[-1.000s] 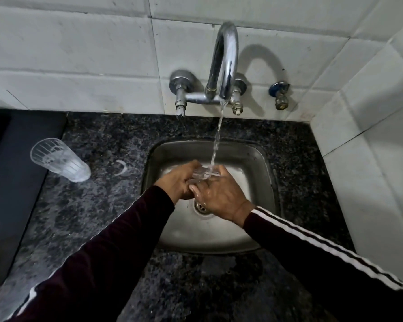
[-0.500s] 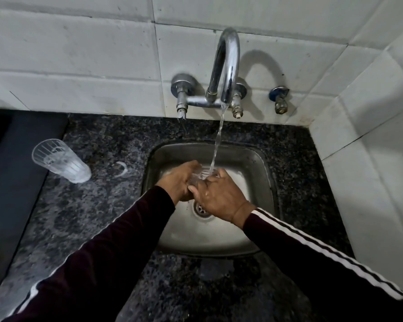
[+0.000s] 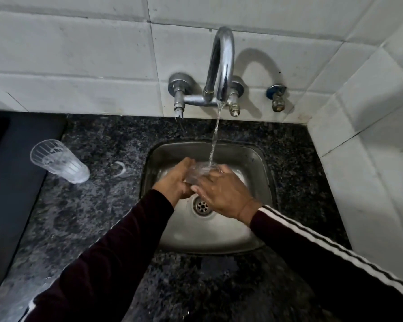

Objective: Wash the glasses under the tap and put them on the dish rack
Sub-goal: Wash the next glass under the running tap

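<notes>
Head view: both hands, left and right, cup a glass under the tap's stream

Dark speckled stone bench, wet in patches, with a steel sink sunk into it under the hands. Well left of the left hand, a clear ribbed glass stood on the stone beside a dark mat. Between glass and hand, a curved water mark.
</notes>
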